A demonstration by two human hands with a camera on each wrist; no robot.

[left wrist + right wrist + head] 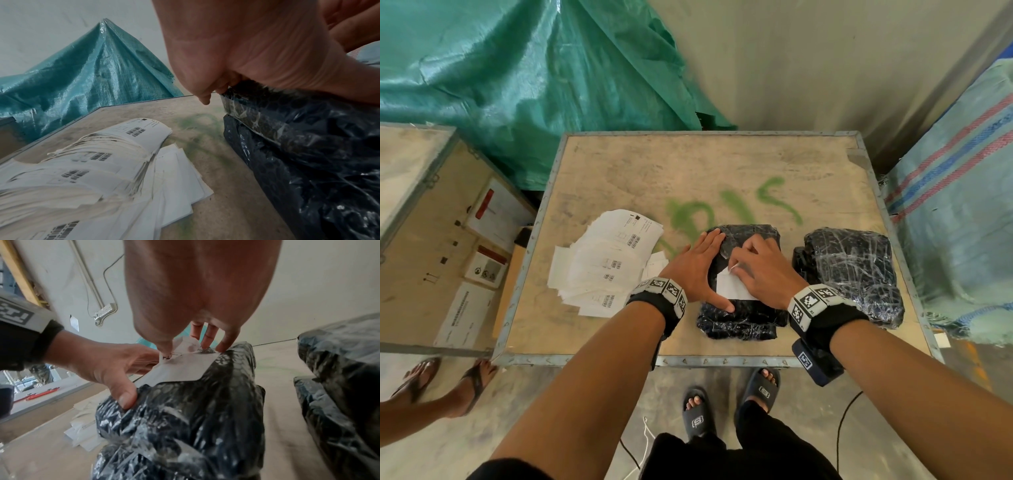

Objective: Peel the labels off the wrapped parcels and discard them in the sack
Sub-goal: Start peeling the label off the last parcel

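Left hand [693, 270] flat, fingers straight, pressing the black plastic-wrapped parcel [743, 322] at the middle of the worn plywood counter [722, 171]. Right hand [763, 270] pinching the lifted edge of the white paper label [731, 289], partly peeled, the rest stuck to the parcel top. Second black wrapped parcel [856, 270] just right of the first; heap of white barcode sheets [606, 263] to the left.
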